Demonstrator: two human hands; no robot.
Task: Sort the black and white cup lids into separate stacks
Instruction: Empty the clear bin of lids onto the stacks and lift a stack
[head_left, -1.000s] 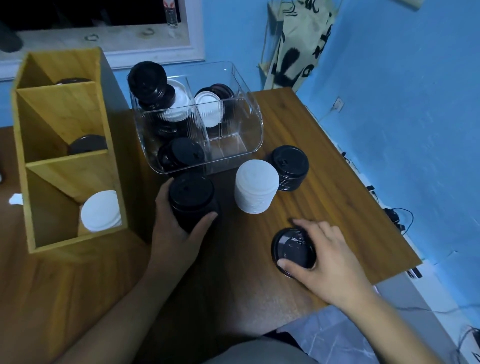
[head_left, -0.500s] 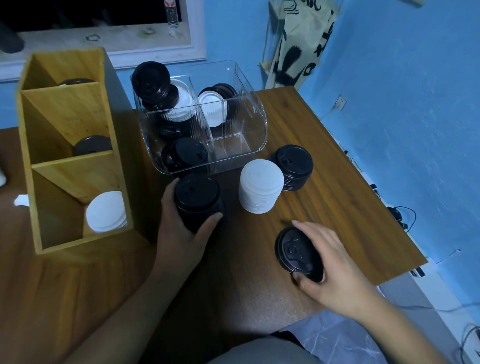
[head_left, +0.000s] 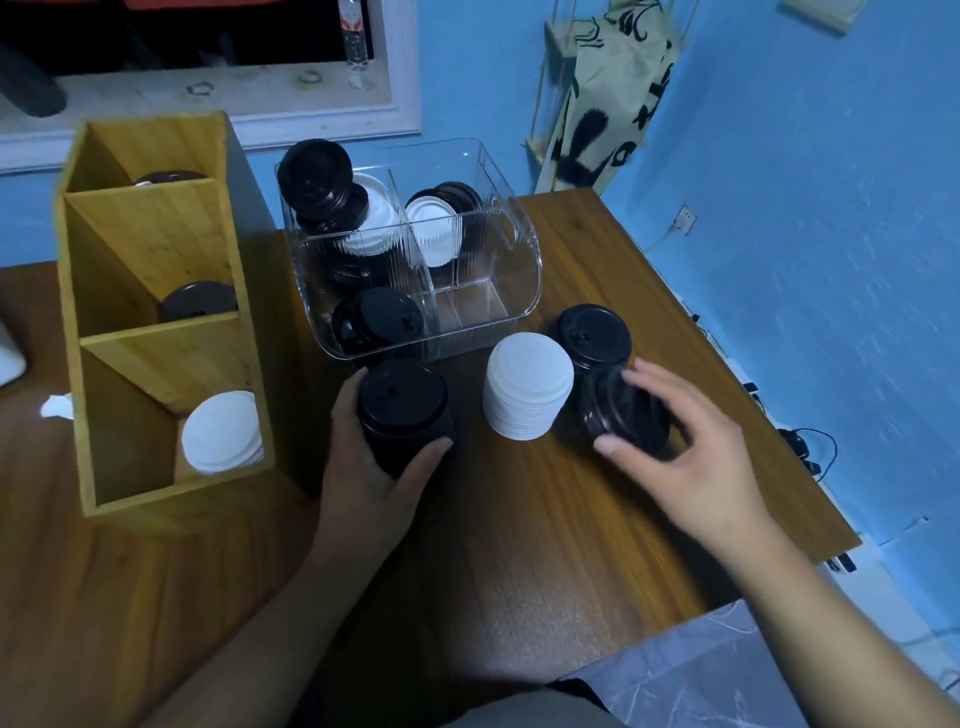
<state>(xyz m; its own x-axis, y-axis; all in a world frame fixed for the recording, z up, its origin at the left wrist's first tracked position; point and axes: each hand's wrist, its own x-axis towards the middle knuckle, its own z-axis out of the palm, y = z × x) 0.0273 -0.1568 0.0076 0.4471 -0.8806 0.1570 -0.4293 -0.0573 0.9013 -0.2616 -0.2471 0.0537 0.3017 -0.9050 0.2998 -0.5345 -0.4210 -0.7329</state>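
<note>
My left hand (head_left: 363, 467) grips a tall stack of black lids (head_left: 402, 410) standing on the table in front of the clear bin. To its right stands a white lid stack (head_left: 527, 392). Behind that sits a short black lid stack (head_left: 592, 335). My right hand (head_left: 691, 452) holds a single black lid (head_left: 621, 415), tilted and lifted, just right of the white stack and in front of the short black stack.
A clear plastic bin (head_left: 519, 291) at the back holds mixed black and white lids. A wooden divider box (head_left: 150, 322) on the left holds white lids (head_left: 221, 434) and dark lids in separate compartments. The table's right edge (head_left: 753, 415) runs close to the blue wall.
My right hand lifted the single black lid off the table near the front edge and carried it back and left, up beside the white stack. My left hand kept its grip on the tall black stack.
</note>
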